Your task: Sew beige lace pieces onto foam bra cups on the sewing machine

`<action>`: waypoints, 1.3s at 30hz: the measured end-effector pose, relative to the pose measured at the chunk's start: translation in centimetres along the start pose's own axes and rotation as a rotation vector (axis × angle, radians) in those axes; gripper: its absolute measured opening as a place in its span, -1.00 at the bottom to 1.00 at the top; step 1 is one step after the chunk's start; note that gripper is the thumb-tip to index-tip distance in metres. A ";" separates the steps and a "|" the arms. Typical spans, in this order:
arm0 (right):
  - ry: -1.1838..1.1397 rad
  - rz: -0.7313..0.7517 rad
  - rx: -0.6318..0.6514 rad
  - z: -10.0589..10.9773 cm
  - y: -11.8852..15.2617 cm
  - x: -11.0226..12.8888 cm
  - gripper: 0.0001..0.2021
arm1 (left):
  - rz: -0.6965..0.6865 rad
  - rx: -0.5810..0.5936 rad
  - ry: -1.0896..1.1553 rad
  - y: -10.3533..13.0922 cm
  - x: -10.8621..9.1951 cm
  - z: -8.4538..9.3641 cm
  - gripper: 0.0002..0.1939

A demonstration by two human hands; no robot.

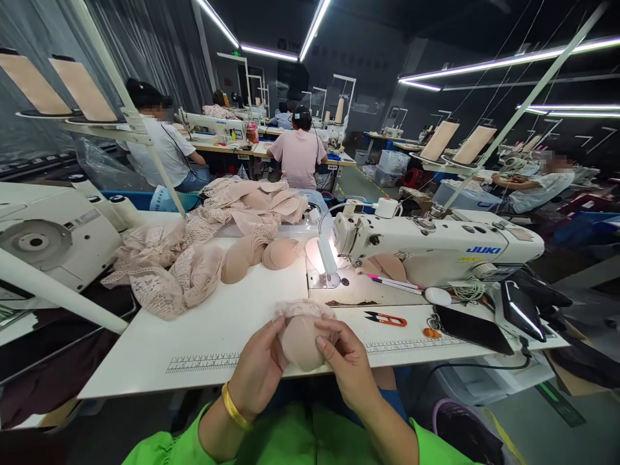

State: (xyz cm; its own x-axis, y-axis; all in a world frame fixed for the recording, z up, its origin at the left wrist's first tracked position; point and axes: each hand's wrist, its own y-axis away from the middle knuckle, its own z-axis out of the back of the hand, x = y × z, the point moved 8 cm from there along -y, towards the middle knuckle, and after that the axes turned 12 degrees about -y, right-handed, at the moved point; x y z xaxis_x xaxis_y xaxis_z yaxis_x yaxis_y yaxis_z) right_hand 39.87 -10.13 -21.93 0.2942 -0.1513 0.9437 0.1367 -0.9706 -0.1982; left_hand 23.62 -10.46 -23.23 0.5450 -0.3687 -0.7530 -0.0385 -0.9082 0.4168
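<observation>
Beige padded cup with lace edge gripped between left hand and right hand, both closed on it, above white table

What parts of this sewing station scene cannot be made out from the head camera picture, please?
- Head view: the lower side of the padded cup is hidden by the left hand and right hand holding it.
- The ruler markings printed on the table are too small to read.
- The needle area of the sewing machine is washed out by its lamp.
- Co-workers' faces are blurred.
</observation>
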 end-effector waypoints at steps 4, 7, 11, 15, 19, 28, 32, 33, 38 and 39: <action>0.006 0.046 -0.057 0.4 0.3 -0.2 -0.80 | 0.131 0.112 0.145 0.1 0.9 -1.4 -0.75; 0.020 0.032 -0.037 0.5 0.7 -0.4 -0.79 | 0.026 0.180 0.074 0.0 0.3 -2.3 -0.70; -0.002 -0.009 -0.057 1.0 0.6 -0.7 -0.73 | -0.016 0.133 -0.002 -0.3 0.3 -2.4 -0.65; -0.081 -0.058 -0.084 1.4 0.4 -1.4 -0.67 | -0.019 0.101 -0.001 -0.4 0.4 -2.3 -0.56; -0.143 -0.089 -0.092 1.4 0.5 -2.0 -0.63 | -0.030 0.074 -0.003 -0.4 0.3 -2.2 -0.52; -0.273 -0.134 -0.125 1.3 0.4 -2.2 -0.53 | -0.048 0.087 -0.028 -0.3 -0.2 -2.7 -0.53; -0.252 -0.110 -0.146 1.4 0.6 -2.4 -0.56 | -0.048 0.166 -0.063 -0.3 -0.1 -3.6 -0.57; -0.237 -0.104 -0.143 1.4 0.6 -2.5 -0.56 | -0.044 0.186 -0.082 -0.3 0.0 -3.9 -0.57; -0.246 -0.070 -0.253 4.0 -0.9 -1.5 -0.62 | 0.009 0.195 -0.066 -0.8 -0.2 -4.3 -0.62; -0.271 -0.064 -0.299 4.8 -1.3 -1.1 -0.62 | 0.026 0.164 -0.036 -1.1 -0.4 -4.0 -0.64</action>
State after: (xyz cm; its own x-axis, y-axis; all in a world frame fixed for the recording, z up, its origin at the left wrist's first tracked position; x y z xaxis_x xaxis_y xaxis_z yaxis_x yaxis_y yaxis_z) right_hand 43.95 -7.78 -23.96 0.5379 -0.0731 0.8398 -0.1067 -0.9941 -0.0182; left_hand 26.83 -8.49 -21.34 0.5118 -0.3963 -0.7623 -0.1897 -0.9175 0.3496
